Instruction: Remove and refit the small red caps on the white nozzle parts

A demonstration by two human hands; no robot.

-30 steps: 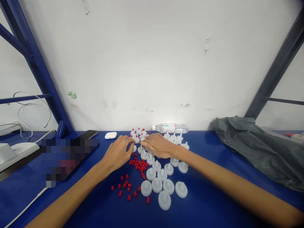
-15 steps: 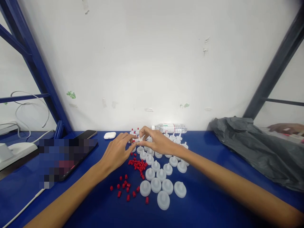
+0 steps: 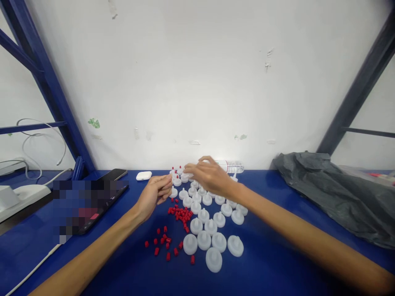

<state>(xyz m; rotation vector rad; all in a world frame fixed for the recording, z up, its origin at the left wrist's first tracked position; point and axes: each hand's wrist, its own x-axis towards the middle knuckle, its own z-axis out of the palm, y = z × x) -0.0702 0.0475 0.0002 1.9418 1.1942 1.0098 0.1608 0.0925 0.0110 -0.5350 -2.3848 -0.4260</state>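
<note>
My left hand (image 3: 156,191) is closed above the table, its fingers curled together beside the back of the spread; anything inside them is hidden. Blurred by motion, my right hand (image 3: 210,174) hovers over the rear white nozzle caps, and its fingertips do not show clearly. Several round white nozzle caps (image 3: 204,240) stand spout-up on the blue table below and right of the hands. Loose small red caps (image 3: 182,213) lie in a heap left of them, with more scattered nearer me. At the back, a few white nozzle caps carry red tips (image 3: 177,177).
A clear bottle (image 3: 235,166) lies along the wall, partly behind my right hand. A white earbud case (image 3: 144,176), a dark phone (image 3: 115,174) and a cabled device (image 3: 101,213) are at left. A grey plastic bag (image 3: 308,181) covers the right side.
My hands have come apart from where they met over the back caps. The left has drawn slightly back and curled closed; the right has moved right and up.
</note>
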